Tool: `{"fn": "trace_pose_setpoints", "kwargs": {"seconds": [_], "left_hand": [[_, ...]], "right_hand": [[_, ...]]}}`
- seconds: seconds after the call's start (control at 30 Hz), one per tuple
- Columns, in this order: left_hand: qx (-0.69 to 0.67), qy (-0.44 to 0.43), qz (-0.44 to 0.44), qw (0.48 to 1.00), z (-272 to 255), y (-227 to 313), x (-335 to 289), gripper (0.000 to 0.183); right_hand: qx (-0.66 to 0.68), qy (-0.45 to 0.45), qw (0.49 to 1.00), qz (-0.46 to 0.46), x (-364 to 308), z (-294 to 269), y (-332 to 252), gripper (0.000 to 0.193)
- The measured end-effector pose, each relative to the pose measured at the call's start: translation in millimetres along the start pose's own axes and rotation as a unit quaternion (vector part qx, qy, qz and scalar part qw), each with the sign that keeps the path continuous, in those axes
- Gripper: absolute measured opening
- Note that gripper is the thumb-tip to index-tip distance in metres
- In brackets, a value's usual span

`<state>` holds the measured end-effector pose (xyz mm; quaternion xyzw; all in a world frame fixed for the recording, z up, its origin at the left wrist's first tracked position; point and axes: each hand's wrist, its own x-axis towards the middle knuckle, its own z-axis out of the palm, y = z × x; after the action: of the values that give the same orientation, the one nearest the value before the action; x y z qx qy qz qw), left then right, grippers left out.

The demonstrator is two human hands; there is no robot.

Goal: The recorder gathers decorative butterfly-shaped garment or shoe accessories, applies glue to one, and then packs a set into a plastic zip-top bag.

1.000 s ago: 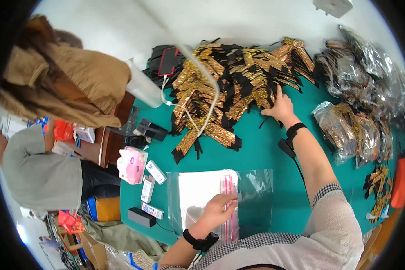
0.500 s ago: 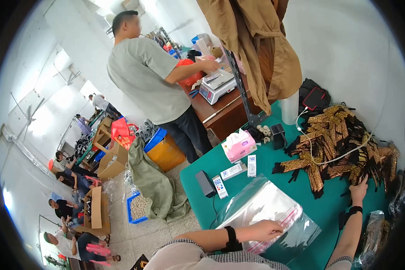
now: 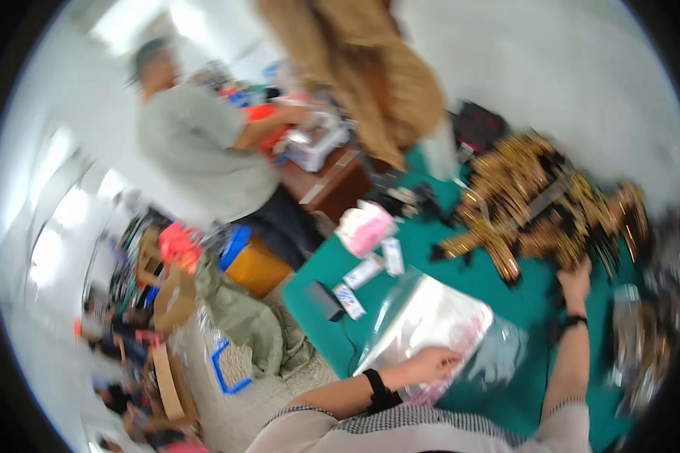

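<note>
My left hand (image 3: 431, 365), a black band on its wrist, rests with curled fingers over a stack of clear plastic bags (image 3: 434, 313). Whether anything is pinched in those fingers does not show. My right hand (image 3: 574, 281) reaches to the near edge of a heap of gold-and-black glittery strips (image 3: 499, 208). Its fingertips touch the strips there, but blur hides how they are bent. Both the bags and the heap lie on a green table (image 3: 325, 294).
Small white boxes (image 3: 363, 269), a pink tissue pack (image 3: 366, 229) and a black block (image 3: 325, 302) stand left of the bags. Plastic-wrapped bundles (image 3: 629, 332) lie at the right. Beyond the table, a person in a grey shirt (image 3: 196, 143) works at a scale (image 3: 319, 143).
The view has shifted and blurred, so the table's contents sit further left or higher. My right hand stays at the heap's edge, and my left hand stays over the bags.
</note>
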<state>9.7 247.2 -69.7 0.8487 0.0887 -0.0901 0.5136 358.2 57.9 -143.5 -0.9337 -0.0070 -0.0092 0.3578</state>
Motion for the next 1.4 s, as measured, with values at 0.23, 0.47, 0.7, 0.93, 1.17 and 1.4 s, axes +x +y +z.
{"fn": "trace_pose_setpoints", "kwargs": {"seconds": [0.23,0.47,0.7,0.93,1.17,1.4], "left_hand": [[-0.028,0.047,-0.043,0.998,-17,21,-3,0.017],[-0.035,-0.004,0.0,0.999,5,22,3,0.017],[0.024,-0.03,0.045,0.998,14,18,5,0.019],[0.17,0.033,0.189,0.967,10,6,19,0.033],[0.266,0.102,0.2,0.938,6,-50,25,0.034],[0.246,0.11,0.148,0.952,16,-57,35,0.036]], "right_hand": [[0.026,0.004,0.998,0.056,-81,0,-44,0.086],[0.021,0.035,0.997,0.065,-194,-9,-15,0.09],[0.022,-0.104,0.98,0.169,-243,-28,-42,0.112],[0.164,-0.199,0.956,0.141,-251,-47,-27,0.124],[-0.174,-0.219,0.96,-0.02,-271,-98,-45,0.078],[0.089,-0.068,0.993,-0.03,-12,-149,-6,0.045]]}}
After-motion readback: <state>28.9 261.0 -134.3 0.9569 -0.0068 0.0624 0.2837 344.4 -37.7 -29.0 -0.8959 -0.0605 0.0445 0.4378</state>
